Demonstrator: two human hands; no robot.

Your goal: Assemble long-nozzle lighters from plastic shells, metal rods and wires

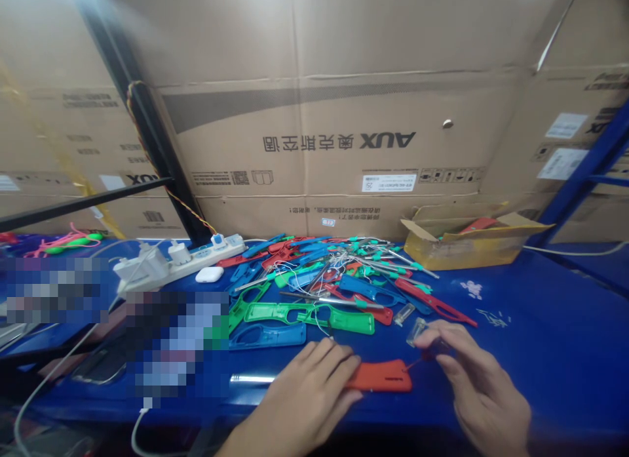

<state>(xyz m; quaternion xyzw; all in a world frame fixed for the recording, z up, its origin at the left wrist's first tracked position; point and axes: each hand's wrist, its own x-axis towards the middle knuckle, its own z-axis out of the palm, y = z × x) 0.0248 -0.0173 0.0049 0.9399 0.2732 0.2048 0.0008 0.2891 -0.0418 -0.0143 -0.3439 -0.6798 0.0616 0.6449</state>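
A red long-nosed lighter (381, 377) lies across the near edge of the table, its metal tube (251, 379) pointing left. My left hand (314, 388) is closed over its middle, leaving the handle end and tube tip visible. At the handle end, my right hand (474, 378) pinches something small and dark; its kind is blurred. A thin line runs from there to the lighter. Touching or just behind the right fingertips is a small clear plastic piece (417, 332), and another clear piece (404, 313) lies farther back. Green handle halves (309, 316) and a blue handle half (268, 336) lie beyond my left hand.
A heap of coloured handle shells, metal tubes and white wires (334, 273) covers the table's middle. Behind it stands an open cardboard box (466, 244). A power strip (196, 260), a white earphone case (209, 274) and cables are at left. Cardboard (304, 116) backs the table.
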